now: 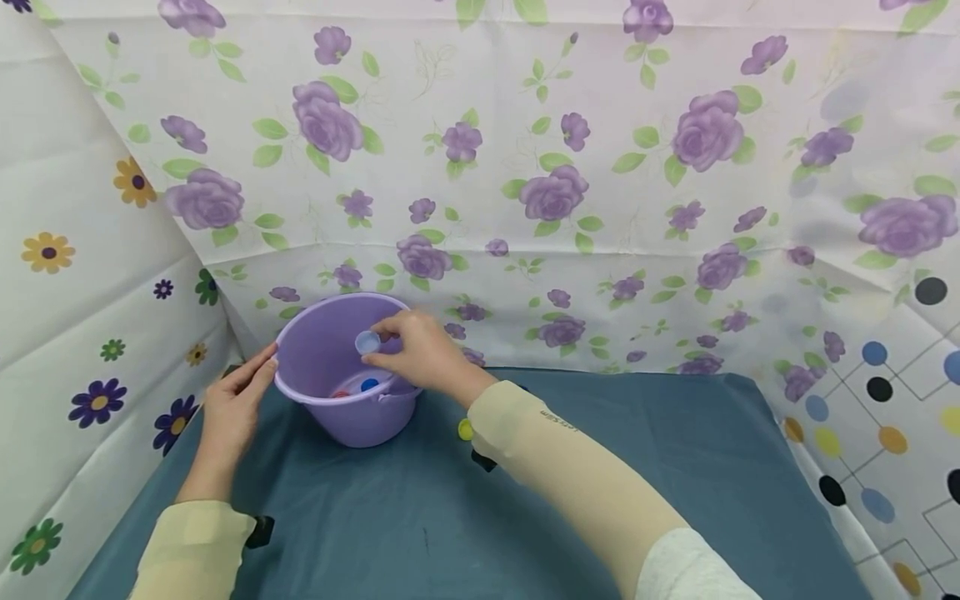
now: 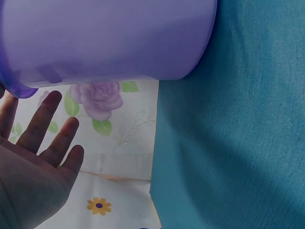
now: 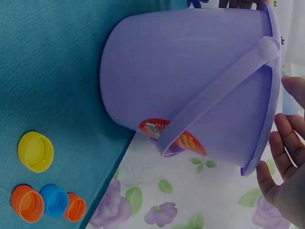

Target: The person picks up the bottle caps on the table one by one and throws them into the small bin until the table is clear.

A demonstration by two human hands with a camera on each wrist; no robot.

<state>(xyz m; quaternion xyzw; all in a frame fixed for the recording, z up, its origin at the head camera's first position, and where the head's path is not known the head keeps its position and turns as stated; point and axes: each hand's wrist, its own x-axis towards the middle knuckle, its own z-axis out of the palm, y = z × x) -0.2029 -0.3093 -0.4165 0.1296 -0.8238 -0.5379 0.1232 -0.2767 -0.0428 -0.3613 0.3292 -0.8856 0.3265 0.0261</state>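
Note:
A purple bucket [image 1: 341, 421] stands upright at the back left of the table. My left hand [image 1: 232, 408] pinches its left rim with thumb and index finger; in the left wrist view the other fingers spread apart beside the wall. Over the bucket's mouth, near the right rim, my right hand [image 1: 423, 350] holds a pale blue bottle cap [image 1: 367, 342] between thumb and fingertips. Down inside the bucket show a blue cap [image 1: 370, 384] and a red piece [image 1: 341, 393], partly hidden by the near rim.
Right of the bucket lie a yellow cap [image 3: 35, 151], a blue cap [image 3: 55, 201] and two orange caps, one larger [image 3: 27, 203], one smaller [image 3: 75, 207]. The bucket's handle [image 3: 214, 98] hangs on its side. Flowered cloth walls [image 1: 525, 275] border the blue-green tabletop [image 1: 645, 467].

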